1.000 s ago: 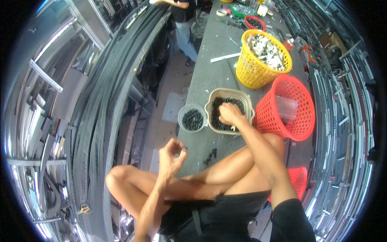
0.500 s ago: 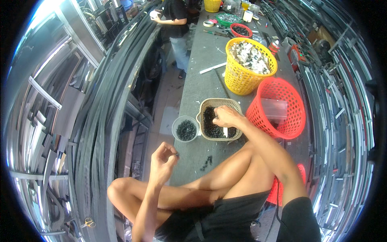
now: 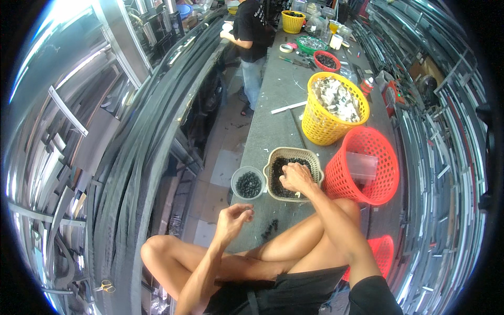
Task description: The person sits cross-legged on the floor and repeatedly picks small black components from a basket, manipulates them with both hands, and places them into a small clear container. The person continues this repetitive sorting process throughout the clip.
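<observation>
My right hand [image 3: 296, 177] reaches into a beige basket [image 3: 273, 153], its fingers curled down into many small black pieces [image 3: 281, 184]. Its fingertips are hidden among them, so what they hold does not show. Left of the basket and against it stands a clear round tub [image 3: 234, 184] with similar black pieces [image 3: 248, 185] in it. My left hand [image 3: 231, 223] hovers just below the tub, thumb and fingers pinched together; anything between them is too small to name. A little heap of black pieces [image 3: 270, 229] lies on the grey tabletop [image 3: 252, 226] near my crossed legs.
A red perforated basket [image 3: 391, 168] holding a clear box stands right of the beige one. Behind it is a yellow basket [image 3: 320, 134] full of white scraps. Long strips fill racks on both sides. Another person [image 3: 252, 47] stands beyond the table's left edge.
The view has tilted, so the scene sits lower in the picture. My left hand has moved rightward, closer beneath the tub. My right hand stays in the beige basket.
</observation>
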A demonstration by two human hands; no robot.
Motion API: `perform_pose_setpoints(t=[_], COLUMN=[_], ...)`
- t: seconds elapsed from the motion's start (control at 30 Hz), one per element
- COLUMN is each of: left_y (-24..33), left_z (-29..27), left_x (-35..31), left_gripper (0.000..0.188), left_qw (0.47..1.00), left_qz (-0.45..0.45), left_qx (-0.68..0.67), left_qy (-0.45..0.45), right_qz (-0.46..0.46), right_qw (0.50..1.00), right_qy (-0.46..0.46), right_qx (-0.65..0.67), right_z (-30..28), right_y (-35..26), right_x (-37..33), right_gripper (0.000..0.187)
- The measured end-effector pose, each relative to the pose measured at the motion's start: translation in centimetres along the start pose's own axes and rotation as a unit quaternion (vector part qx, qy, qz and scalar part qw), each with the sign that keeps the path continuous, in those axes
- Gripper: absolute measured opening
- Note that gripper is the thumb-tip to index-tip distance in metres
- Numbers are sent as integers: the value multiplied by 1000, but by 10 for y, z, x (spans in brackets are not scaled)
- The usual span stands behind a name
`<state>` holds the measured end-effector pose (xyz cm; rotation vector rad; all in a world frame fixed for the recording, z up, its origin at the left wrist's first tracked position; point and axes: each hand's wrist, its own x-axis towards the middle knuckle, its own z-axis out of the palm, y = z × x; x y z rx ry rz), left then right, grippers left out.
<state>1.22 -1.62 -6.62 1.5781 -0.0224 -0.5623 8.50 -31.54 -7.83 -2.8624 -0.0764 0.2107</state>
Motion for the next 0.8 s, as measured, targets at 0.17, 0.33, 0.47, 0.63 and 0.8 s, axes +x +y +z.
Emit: perform_pose_setpoints(t=[0.17, 0.33, 0.47, 0.63, 0.8], left_y=[-2, 11, 16, 13, 11], left_z=[1, -1, 0, 0, -1], left_x=[1, -3, -6, -5, -1], left_gripper=[27, 28, 27, 22, 20], left_qw=[999, 995, 990, 994, 995], left_qz=[27, -1, 19, 27, 26], left_qx=[28, 98, 142, 94, 74], left_qy=[-4, -3, -2, 43, 60], right_qz=[-35, -57, -43, 51, -150], right_qw=[998, 989, 972, 954, 939], right_qy=[50, 51, 69, 60, -4], right_qx=[34, 126, 222, 290, 308], right_z=[4, 9, 10, -4, -21], right_y=[2, 14, 17, -4, -65], right_x=[-2, -1, 6, 3, -29], right_gripper=[27, 23, 21, 18, 25])
